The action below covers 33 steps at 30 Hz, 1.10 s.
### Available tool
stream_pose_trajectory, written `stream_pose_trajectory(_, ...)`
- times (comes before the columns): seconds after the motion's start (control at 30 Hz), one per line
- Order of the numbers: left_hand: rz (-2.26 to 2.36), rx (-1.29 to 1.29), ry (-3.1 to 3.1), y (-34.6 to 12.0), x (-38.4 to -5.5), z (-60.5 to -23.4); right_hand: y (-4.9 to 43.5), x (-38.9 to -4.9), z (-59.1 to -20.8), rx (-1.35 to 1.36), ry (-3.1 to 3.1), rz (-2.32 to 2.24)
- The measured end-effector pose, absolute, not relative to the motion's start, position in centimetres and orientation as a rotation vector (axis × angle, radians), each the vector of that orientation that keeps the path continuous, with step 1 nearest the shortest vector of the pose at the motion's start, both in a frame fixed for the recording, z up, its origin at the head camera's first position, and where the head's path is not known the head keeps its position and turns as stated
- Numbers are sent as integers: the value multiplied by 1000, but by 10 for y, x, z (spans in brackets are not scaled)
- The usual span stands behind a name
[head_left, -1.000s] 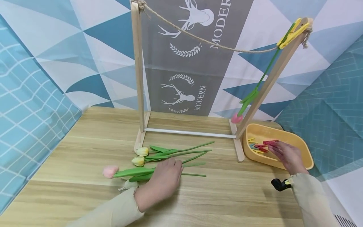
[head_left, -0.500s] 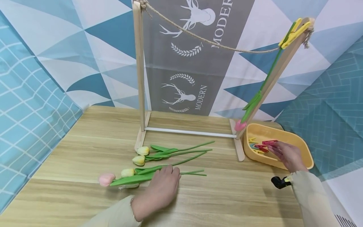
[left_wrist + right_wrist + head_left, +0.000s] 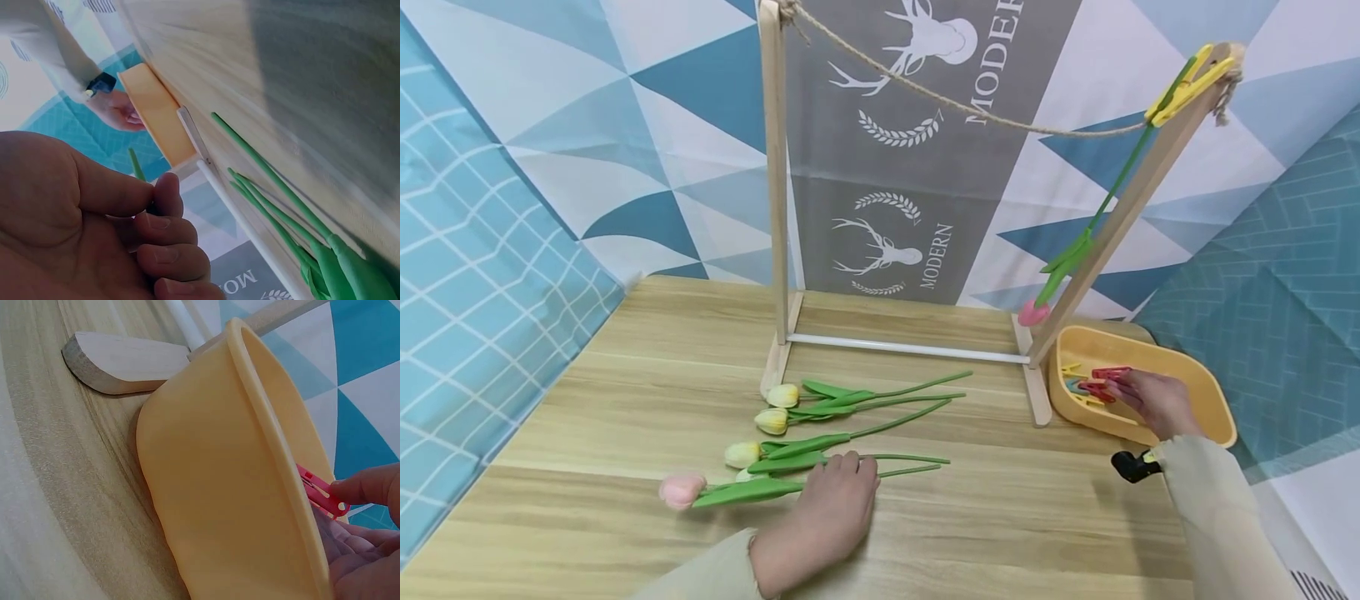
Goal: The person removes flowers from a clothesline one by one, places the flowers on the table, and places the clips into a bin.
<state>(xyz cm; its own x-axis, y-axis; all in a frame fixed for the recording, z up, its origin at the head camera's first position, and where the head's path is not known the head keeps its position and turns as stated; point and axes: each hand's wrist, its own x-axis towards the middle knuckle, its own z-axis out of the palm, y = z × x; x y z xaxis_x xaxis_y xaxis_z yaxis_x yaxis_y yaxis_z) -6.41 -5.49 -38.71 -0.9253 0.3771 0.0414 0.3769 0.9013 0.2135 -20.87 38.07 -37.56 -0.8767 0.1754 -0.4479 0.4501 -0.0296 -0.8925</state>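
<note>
My left hand pinches the green stem of a light pink tulip, held low over the table with its head to the left. In the left wrist view, thumb and forefinger meet on that stem. Beside it lie several yellow and pale tulips, stems to the right; one pale head is partly hidden by leaves. Inside the yellow basin, my right hand pinches a red clothespin. More red, yellow and blue clothespins lie under and beside those fingers.
A wooden rack stands behind the flowers, its left post and right post joined by a sagging rope. At the right end, a yellow clothespin holds an upside-down pink tulip. A white bar links the feet.
My left hand has drawn the pink tulip slightly toward me, apart from the others, uncovering a yellow head. The hanging tulip has swung. My right hand stays in the basin with the red clothespin.
</note>
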Motion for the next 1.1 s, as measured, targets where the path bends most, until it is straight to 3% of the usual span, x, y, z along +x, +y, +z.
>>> stream_pose_trajectory(1.1, 391, 563, 2945, -52, -62, -411, 378, -233, -387, 817, 2123, -1802)
